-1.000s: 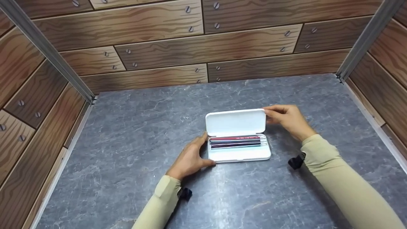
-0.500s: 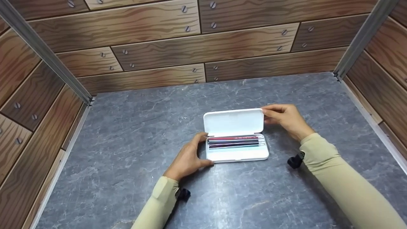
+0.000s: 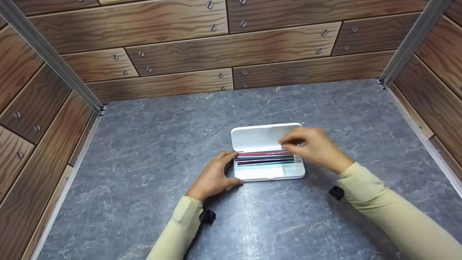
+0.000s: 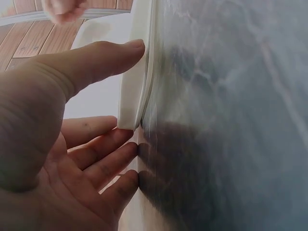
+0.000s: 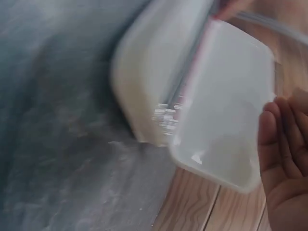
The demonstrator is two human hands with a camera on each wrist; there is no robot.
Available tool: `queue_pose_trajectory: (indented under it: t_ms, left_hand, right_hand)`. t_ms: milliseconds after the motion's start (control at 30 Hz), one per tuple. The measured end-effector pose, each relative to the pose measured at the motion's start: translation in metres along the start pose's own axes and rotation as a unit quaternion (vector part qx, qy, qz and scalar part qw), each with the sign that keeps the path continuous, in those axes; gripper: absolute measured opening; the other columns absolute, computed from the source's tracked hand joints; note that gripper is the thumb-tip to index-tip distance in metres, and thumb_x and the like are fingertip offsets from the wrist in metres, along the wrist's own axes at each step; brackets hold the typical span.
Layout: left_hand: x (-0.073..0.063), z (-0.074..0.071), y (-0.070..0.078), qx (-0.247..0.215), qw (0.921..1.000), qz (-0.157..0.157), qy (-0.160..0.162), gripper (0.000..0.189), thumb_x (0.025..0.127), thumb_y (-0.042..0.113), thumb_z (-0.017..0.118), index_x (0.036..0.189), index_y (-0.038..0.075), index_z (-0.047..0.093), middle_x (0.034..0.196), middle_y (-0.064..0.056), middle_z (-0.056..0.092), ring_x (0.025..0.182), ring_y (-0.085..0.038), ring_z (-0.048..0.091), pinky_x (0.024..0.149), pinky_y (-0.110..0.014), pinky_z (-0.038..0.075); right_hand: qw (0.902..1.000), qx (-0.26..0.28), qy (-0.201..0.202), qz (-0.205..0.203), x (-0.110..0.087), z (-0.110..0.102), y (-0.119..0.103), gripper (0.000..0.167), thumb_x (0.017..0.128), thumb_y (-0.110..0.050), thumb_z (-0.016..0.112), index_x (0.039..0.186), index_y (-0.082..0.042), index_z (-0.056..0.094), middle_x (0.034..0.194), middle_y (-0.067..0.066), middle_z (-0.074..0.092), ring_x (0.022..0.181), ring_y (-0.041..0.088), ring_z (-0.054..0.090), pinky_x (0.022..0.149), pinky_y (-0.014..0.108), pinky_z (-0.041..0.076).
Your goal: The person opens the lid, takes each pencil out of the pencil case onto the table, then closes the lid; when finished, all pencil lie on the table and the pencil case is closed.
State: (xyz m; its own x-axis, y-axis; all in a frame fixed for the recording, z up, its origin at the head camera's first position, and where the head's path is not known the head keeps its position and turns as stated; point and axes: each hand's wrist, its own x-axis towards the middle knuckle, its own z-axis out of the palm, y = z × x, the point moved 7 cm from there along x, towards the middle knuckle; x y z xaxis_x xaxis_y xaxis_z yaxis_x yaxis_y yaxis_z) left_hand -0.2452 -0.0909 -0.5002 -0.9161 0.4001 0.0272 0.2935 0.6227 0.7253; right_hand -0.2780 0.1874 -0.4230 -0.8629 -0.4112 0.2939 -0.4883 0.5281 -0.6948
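A white pencil case (image 3: 260,172) lies on the table in the head view, its lid (image 3: 252,139) raised at the back. Several dark pencils (image 3: 265,159) and a red one lie side by side along the rear of the tray, silvery ends to the right. My left hand (image 3: 213,176) holds the case's left end, thumb at the front edge and fingers at the back corner; the left wrist view shows the thumb (image 4: 103,60) on the rim. Over the case's right part hovers my right hand (image 3: 314,147), fingers loosely bent, holding nothing visible. It hides part of the lid and the pencil ends.
The case stands on a grey marbled tabletop (image 3: 162,144). Wood-patterned panels (image 3: 180,43) close off the back and both sides, with metal posts (image 3: 408,47) at the corners. The right wrist view is blurred.
My right hand has let go of the lid's right edge and moved left and forward over the tray. The lid stays raised. My left hand keeps its place on the case.
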Motion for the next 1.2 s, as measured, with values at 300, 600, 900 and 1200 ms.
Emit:
queue_pose_trajectory:
  t_ms: [300,600,900,1200]
  left_hand:
    - [0.001,0.000,-0.002,0.000,1.0000,-0.001,-0.003,0.094,0.085,0.025,0.098,0.165,0.003,0.053,0.165,-0.015,0.058,0.155,-0.039,0.055,0.136,-0.055,0.041]
    - [0.002,0.001,-0.001,0.002,1.0000,0.009,-0.001,0.091,0.085,0.023,0.098,0.163,0.002,0.055,0.162,-0.015,0.060,0.154,-0.037,0.056,0.135,-0.052,0.043]
    - [0.002,0.001,0.000,-0.005,1.0000,0.002,-0.004,0.094,0.085,0.023,0.098,0.164,0.002,0.053,0.164,-0.015,0.059,0.154,-0.037,0.055,0.135,-0.053,0.042]
    - [0.002,0.000,-0.001,0.000,1.0000,0.004,0.000,0.093,0.084,0.024,0.098,0.164,0.002,0.054,0.162,-0.014,0.061,0.153,-0.036,0.057,0.135,-0.052,0.042]
  right_hand:
    - [0.9919,-0.100,-0.072,-0.033,0.001,0.035,0.018,0.017,0.093,0.003,0.084,0.107,-0.007,0.087,0.100,0.005,0.083,0.094,0.023,0.078,0.087,0.041,0.067]
    - [0.9857,-0.130,-0.102,-0.035,0.002,0.044,0.016,0.017,0.095,0.003,0.082,0.109,-0.006,0.087,0.102,0.008,0.080,0.096,0.026,0.077,0.089,0.049,0.068]
    - [0.9849,-0.129,-0.113,-0.021,0.004,0.050,0.016,0.014,0.095,0.005,0.080,0.106,-0.002,0.085,0.103,0.011,0.078,0.095,0.025,0.075,0.088,0.047,0.068]
    - [0.9862,-0.132,-0.087,-0.048,0.002,0.046,0.013,0.012,0.094,0.004,0.083,0.101,-0.006,0.085,0.099,0.007,0.079,0.094,0.026,0.075,0.087,0.047,0.067]
